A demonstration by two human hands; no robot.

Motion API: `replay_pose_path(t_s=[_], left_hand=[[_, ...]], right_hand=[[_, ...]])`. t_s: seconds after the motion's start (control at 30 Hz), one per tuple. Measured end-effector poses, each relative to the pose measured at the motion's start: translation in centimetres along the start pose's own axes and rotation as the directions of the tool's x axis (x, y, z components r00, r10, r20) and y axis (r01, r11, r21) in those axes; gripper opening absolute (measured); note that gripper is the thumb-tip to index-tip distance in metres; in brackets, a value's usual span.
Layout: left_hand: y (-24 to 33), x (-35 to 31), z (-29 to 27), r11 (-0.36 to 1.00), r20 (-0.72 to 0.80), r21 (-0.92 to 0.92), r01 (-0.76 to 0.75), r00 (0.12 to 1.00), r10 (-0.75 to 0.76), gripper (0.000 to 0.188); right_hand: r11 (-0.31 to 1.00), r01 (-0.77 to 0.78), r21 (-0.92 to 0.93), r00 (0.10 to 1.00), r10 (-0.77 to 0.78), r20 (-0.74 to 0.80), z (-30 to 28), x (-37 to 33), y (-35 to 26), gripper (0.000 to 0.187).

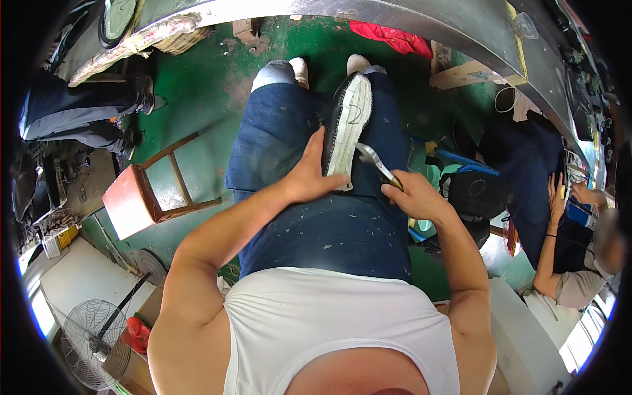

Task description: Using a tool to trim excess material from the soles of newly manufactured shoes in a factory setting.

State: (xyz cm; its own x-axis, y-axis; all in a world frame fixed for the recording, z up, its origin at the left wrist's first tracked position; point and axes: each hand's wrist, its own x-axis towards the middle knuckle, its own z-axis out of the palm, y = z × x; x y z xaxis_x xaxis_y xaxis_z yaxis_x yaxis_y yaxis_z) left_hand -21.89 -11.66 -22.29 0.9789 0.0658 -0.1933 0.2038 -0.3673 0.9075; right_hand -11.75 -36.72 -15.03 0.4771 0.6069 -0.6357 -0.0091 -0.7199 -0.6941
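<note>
Across my thighs lies a shoe (349, 125), sole side up, with its toe pointing away from me. Its pale underside bears a hand-drawn mark, and a dark upper with a row of stitches runs round the edge. My left hand (311, 170) grips the heel end, fingers along the left side and thumb across the heel. In my right hand (415, 196) are metal pincers (372, 158), shaped like a shoemaker's lasting tool. Their silver head is just right of the sole, near the heel; part of the handles is hidden in my fist.
A metal-edged bench (421, 27) curves across the far side. A reddish wooden stool (133, 201) lies tipped over at left, near a standing fan (95, 339). Red cloth (392, 37) lies on the green floor. Another person (582, 263) sits working at right; someone's legs (85, 112) show at left.
</note>
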Motion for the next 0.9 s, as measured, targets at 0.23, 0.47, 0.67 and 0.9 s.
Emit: replay_pose_path(t_s=[0.23,0.47,0.67,0.9], left_hand=[[2.3,-1.5,-2.1,0.954,-0.007,0.294,-0.052,0.998,0.057,0.06],[1.7,-1.9,-2.3,0.932,-0.002,0.328,-0.156,0.986,0.166,0.049],[2.0,-1.6,-3.2,0.976,0.036,0.202,-0.083,0.996,0.077,0.065],[2.6,-1.4,-3.4,0.978,0.138,0.175,0.116,0.98,-0.141,0.072]], right_hand=[[0.994,0.048,-0.093,0.994,-0.038,0.104,-0.2,-0.3,-1.4,0.03],[0.967,0.025,-0.254,0.969,0.039,0.243,-0.4,0.6,-3.9,0.029],[0.888,0.261,-0.379,0.963,-0.267,0.037,1.8,2.1,-1.7,0.027],[0.884,0.207,-0.419,0.978,-0.198,0.067,1.0,1.4,-2.7,0.023]])
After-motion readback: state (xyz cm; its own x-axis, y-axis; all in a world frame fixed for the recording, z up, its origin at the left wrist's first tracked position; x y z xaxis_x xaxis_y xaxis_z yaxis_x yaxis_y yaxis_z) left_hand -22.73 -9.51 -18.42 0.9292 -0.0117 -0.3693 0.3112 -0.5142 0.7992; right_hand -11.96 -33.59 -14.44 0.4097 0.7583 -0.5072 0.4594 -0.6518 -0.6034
